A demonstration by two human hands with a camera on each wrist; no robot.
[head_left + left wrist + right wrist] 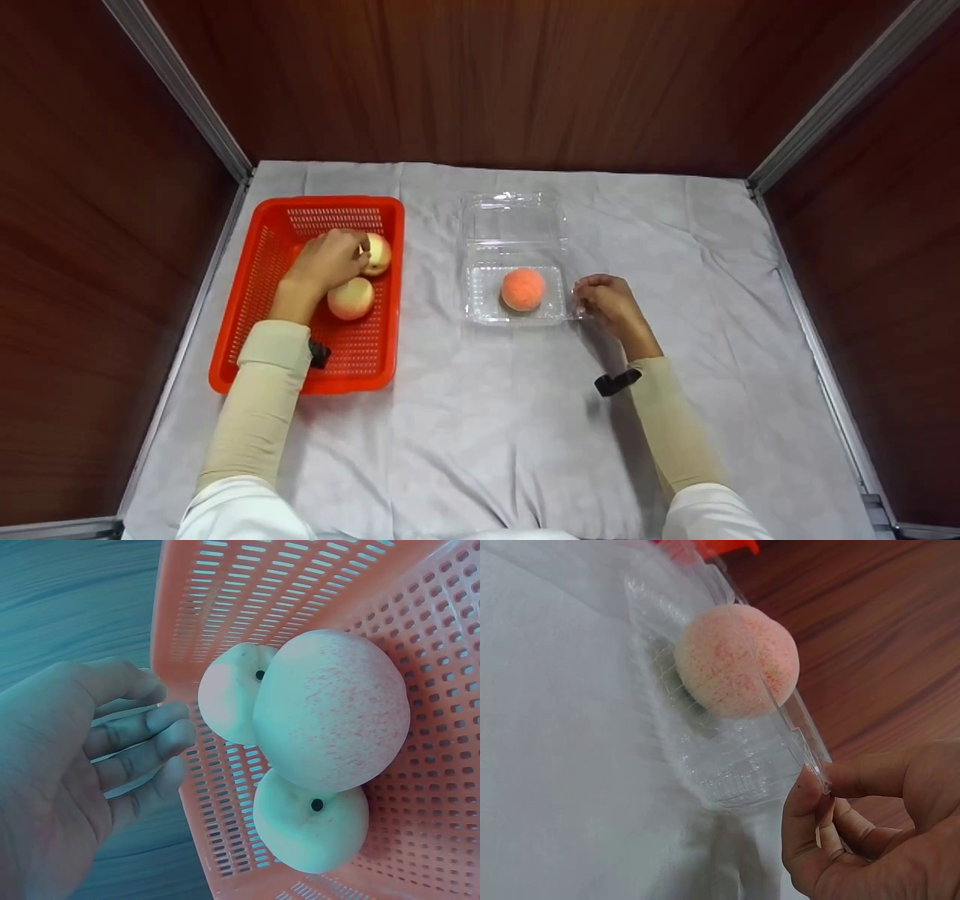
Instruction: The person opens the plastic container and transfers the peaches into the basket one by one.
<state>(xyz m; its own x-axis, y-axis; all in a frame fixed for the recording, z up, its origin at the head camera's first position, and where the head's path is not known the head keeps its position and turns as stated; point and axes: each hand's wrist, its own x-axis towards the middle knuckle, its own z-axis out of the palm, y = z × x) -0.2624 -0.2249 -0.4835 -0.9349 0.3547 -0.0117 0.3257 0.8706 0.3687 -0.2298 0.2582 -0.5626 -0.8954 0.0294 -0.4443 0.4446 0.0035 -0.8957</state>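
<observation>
My left hand (328, 260) is inside the red plastic basket (232, 352), over the peaches, its fingers loosely bent with nothing gripped. Two pale peaches, one by the fingertips (365, 262) and one nearer me (350, 299), show in the head view. A third, larger-looking peach (334, 711) appears in the left wrist view; the hand hides it from above. My right hand (611, 298) pinches the right edge of a clear plastic clamshell box (478, 318) between thumb and forefinger. One orange-pink peach (523, 289) sits in the box's base, and the lid (514, 221) lies open behind.
A light grey cloth (480, 420) with wrinkles covers the table. Dark wood panels (480, 82) stand at the back and both sides, joined by metal rails (187, 90). The box stands to the right of the basket with cloth between them.
</observation>
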